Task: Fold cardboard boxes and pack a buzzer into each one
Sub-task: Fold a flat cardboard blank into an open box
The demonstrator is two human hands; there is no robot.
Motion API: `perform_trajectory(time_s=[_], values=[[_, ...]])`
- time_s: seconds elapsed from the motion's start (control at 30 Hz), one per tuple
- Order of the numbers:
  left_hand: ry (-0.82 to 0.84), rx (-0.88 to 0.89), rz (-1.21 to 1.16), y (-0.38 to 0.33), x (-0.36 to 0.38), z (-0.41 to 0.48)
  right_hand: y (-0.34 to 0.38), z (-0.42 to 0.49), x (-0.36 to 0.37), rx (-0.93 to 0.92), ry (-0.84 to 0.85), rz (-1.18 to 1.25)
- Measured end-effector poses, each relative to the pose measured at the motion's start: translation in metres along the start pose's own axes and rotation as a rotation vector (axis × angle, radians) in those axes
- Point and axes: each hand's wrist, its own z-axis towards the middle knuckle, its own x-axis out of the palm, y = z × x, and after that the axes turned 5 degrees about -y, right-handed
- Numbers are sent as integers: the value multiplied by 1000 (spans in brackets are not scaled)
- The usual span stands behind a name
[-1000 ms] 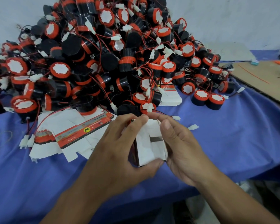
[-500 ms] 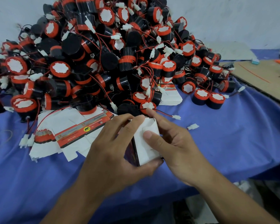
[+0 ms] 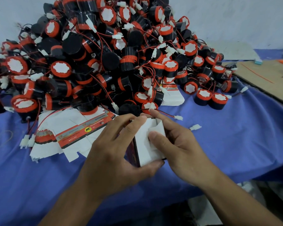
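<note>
L hand [image 3: 121, 154] grip was clenched round the small white cardboard box [image 3: 144, 149], thumb under, fingers over top; R hand [image 3: 181, 149] grip held its far side, thumb pressing a flap. Box was above the blue-cloth tabletop [image 3: 235, 144], just before the big pile of black-and-orange round buzzers [image 3: 104, 62]. Flat printed box blanks [image 3: 75, 131] lay L; a white plastic connector [image 3: 195, 127] R.

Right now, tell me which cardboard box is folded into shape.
The box held between the left hand and the right hand: it has standing walls, while the other boxes lie flat on the blue cloth.
</note>
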Motion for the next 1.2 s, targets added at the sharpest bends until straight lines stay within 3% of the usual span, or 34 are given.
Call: perform_trajectory(time_s=[0.4,0.83,1.03,1.2], values=[[-14,6,15,0,1,0,-9,-5,2,-67,39,-227],[-35,14,45,-3,3,-1,-8,-7,6,-16,-19,-81],[-34,12,25,-2,5,-3,-10,-8,9,-63,57,-131],[-53,19,-13,3,0,1,-2,-1,7,36,15,258]])
